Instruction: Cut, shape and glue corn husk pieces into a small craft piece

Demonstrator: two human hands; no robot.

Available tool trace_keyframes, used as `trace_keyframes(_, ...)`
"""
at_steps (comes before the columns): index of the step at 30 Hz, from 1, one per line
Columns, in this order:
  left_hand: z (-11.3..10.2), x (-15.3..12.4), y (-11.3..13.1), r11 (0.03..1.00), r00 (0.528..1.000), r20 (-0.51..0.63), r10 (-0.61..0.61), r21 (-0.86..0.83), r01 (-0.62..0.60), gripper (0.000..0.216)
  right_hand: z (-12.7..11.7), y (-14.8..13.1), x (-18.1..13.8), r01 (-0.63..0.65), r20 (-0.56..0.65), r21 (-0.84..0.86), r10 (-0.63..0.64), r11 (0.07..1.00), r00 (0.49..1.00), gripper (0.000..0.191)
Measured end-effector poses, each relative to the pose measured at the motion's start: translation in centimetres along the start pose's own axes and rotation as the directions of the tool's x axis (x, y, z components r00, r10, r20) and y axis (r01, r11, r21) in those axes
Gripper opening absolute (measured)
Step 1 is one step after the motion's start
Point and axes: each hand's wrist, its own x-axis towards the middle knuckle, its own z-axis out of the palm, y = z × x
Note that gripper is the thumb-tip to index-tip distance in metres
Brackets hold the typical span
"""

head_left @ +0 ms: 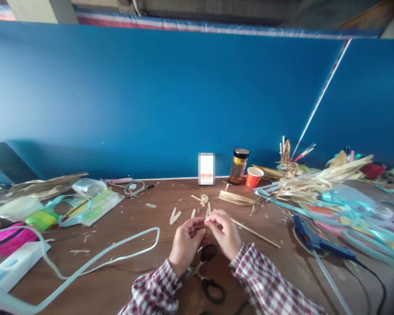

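Observation:
My left hand [188,243] and my right hand [225,234] meet over the middle of the table, fingertips almost touching. Both are closed in a pinch around a small pale strip of dried corn husk [208,210], which shows just past the fingers; most of what they grip is hidden. Beneath my wrists lie scissors [213,291] with black handles, their blades partly covered by my left hand. Cut husk strips [175,216] and a small curled husk piece [203,200] lie just beyond my fingers. A wider husk piece [237,198] and a thin stick [254,232] are to the right.
A blue glue gun [321,243] with a cord lies at right, near piled husks [318,181] and ribbons [357,218]. A dark-lidded jar [239,166] and red paper cup [254,177] stand at the back. A white cable [98,259] loops at left beside a power strip [22,264].

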Motion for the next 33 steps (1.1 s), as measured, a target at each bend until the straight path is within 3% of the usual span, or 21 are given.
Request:
trace_keyframes(18,-0.3,0.35,-0.15,0.992,0.998,-0.049,-0.028,0.12,0.033,0.03,0.19,-0.48,-0.38,0.093,-0.021,-0.063,-0.095,0.994,0.995,0.012)
trace_keyframes(33,-0.36,0.31,-0.25,0.991,1.0,-0.025,0.004,0.137,-0.001,0.028,0.21,-0.6,-0.42,0.08,-0.036,-0.017,-0.081,0.997,0.996,0.012)
